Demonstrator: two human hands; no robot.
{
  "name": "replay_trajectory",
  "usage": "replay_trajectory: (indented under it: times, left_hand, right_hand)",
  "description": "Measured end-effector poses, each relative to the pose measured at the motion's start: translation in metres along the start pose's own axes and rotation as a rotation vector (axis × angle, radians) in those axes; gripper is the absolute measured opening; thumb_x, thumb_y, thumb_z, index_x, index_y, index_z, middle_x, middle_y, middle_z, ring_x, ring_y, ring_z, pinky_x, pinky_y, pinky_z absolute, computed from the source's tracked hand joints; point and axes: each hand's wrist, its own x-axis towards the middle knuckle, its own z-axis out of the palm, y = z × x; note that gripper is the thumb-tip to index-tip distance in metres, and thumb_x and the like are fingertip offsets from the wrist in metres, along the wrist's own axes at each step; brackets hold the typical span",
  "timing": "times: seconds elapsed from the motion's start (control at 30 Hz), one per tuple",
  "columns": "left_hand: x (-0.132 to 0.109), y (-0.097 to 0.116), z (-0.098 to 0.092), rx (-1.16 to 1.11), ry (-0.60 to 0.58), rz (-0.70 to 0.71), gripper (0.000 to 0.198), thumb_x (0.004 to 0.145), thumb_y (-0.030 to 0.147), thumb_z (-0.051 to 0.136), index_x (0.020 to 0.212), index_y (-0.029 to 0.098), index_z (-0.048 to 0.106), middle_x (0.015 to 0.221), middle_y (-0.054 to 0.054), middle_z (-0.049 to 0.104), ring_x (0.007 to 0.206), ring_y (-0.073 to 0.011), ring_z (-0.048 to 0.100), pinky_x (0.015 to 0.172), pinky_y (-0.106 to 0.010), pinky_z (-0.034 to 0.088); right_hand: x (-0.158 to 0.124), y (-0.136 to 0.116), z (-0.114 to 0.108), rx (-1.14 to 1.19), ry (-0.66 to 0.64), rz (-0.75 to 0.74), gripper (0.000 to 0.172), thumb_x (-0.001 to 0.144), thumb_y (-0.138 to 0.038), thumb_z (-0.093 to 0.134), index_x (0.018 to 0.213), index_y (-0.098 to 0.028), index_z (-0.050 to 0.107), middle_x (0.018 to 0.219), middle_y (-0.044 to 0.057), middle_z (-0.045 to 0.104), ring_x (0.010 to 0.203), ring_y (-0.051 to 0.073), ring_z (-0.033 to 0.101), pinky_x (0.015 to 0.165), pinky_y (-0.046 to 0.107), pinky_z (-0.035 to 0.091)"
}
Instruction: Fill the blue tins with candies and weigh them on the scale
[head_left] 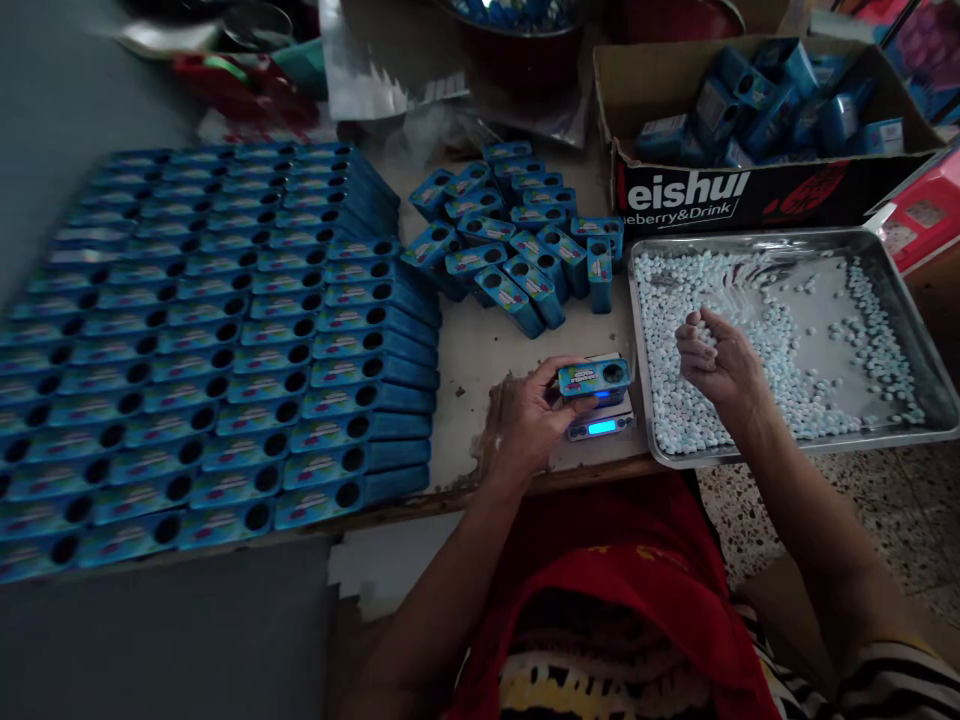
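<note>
Just inside table edge [459,497], left hand [531,425] pinches container [581,380]; above part-bare tray [825,305], right hand [716,360]'s fingers cup pellets [705,330].

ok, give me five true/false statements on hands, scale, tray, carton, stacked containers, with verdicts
1. The left hand grips a blue container at the scale. True.
2. The scale's display is dark. False: the display glows blue.
3. The right hand is over the metal tray of pellets. True.
4. The printed carton is shut. False: the carton is open, containers showing inside.
5. Ordered rows of blue containers stand left of the left hand. True.
</note>
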Motion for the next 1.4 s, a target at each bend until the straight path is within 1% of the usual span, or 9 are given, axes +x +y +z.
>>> replay_trajectory:
  times: [0.2, 0.3, 0.47, 0.57, 0.67, 0.8, 0.93, 1.1, 1.4]
  left_hand:
    - [-0.001, 0.005, -0.002, -0.098, 0.012, -0.060, 0.046, 0.079, 0.049, 0.087, 0.116, 0.024, 0.073, 0.109, -0.003, 0.081, 0.100, -0.0225, 0.078, 0.093, -0.036, 0.064]
    - [-0.001, 0.007, -0.001, -0.076, 0.017, -0.057, 0.044, 0.081, 0.045, 0.087, 0.118, 0.025, 0.073, 0.108, -0.002, 0.081, 0.097, -0.0219, 0.078, 0.091, -0.035, 0.064]
    - [0.000, 0.009, -0.001, -0.040, 0.044, -0.040, 0.039, 0.082, 0.035, 0.088, 0.118, 0.025, 0.075, 0.106, -0.002, 0.081, 0.097, -0.0225, 0.078, 0.091, -0.036, 0.065]
    - [0.000, 0.008, -0.003, -0.032, 0.012, -0.042, 0.039, 0.083, 0.037, 0.087, 0.118, 0.024, 0.075, 0.105, -0.003, 0.081, 0.099, -0.0233, 0.077, 0.093, -0.037, 0.065]
    - [-0.002, 0.004, -0.003, -0.090, -0.005, -0.018, 0.052, 0.081, 0.042, 0.089, 0.127, 0.023, 0.073, 0.122, -0.007, 0.079, 0.110, -0.0244, 0.077, 0.101, -0.038, 0.064]
    - [-0.006, -0.005, -0.011, -0.220, 0.009, 0.021, 0.069, 0.073, 0.046, 0.095, 0.132, 0.022, 0.070, 0.140, -0.011, 0.072, 0.130, -0.0286, 0.070, 0.114, -0.042, 0.058]
    - [-0.012, -0.011, -0.031, -0.244, 0.060, -0.032, 0.062, 0.073, 0.042, 0.094, 0.127, 0.022, 0.072, 0.134, -0.011, 0.075, 0.134, -0.0299, 0.067, 0.122, -0.049, 0.050]
    - [-0.018, -0.013, -0.050, -0.299, 0.177, -0.091, 0.052, 0.073, 0.033, 0.091, 0.121, 0.023, 0.073, 0.129, -0.008, 0.076, 0.129, -0.0273, 0.070, 0.122, -0.049, 0.050]
    - [-0.024, -0.017, -0.058, -0.320, 0.167, -0.126, 0.050, 0.073, 0.031, 0.088, 0.120, 0.023, 0.072, 0.124, -0.008, 0.076, 0.126, -0.0265, 0.070, 0.121, -0.051, 0.051]
  right_hand:
    - [0.005, -0.001, 0.025, -0.054, -0.082, -0.001, 0.036, 0.092, -0.061, 0.056, 0.087, -0.026, 0.048, 0.076, 0.000, 0.054, 0.057, 0.012, 0.031, 0.050, 0.027, 0.025]
    - [0.003, 0.002, 0.004, -0.199, -0.056, 0.000, 0.034, 0.086, -0.055, 0.068, 0.089, -0.023, 0.058, 0.073, 0.000, 0.059, 0.055, 0.011, 0.036, 0.051, 0.026, 0.027]
    - [-0.010, 0.005, -0.043, -0.820, 0.002, -0.121, 0.027, 0.085, -0.047, 0.075, 0.090, -0.020, 0.072, 0.075, 0.004, 0.070, 0.067, 0.016, 0.057, 0.066, 0.031, 0.043]
    - [-0.013, 0.005, -0.049, -0.779, 0.052, -0.110, 0.031, 0.089, -0.051, 0.074, 0.090, -0.020, 0.071, 0.065, -0.001, 0.061, 0.061, 0.013, 0.051, 0.062, 0.030, 0.041]
    - [-0.012, -0.003, -0.034, -0.507, 0.044, -0.038, 0.038, 0.084, -0.054, 0.083, 0.088, -0.021, 0.065, 0.063, -0.004, 0.054, 0.056, 0.010, 0.042, 0.055, 0.027, 0.033]
    - [-0.013, -0.028, 0.005, -0.313, -0.205, 0.061, 0.040, 0.081, -0.049, 0.087, 0.097, -0.020, 0.065, 0.070, -0.002, 0.059, 0.059, 0.010, 0.047, 0.055, 0.026, 0.033]
    - [-0.016, -0.049, 0.045, -0.609, -0.365, -0.075, 0.023, 0.090, -0.040, 0.078, 0.097, -0.020, 0.069, 0.066, -0.004, 0.055, 0.061, 0.011, 0.044, 0.058, 0.027, 0.032]
    - [-0.013, -0.061, 0.072, -1.054, -0.400, -0.276, 0.007, 0.091, -0.025, 0.068, 0.092, -0.020, 0.072, 0.069, -0.003, 0.057, 0.069, 0.013, 0.046, 0.067, 0.029, 0.031]
    - [-0.012, -0.056, 0.069, -0.954, -0.342, -0.178, 0.013, 0.095, -0.034, 0.069, 0.099, -0.022, 0.072, 0.070, -0.002, 0.061, 0.067, 0.013, 0.050, 0.065, 0.029, 0.035]
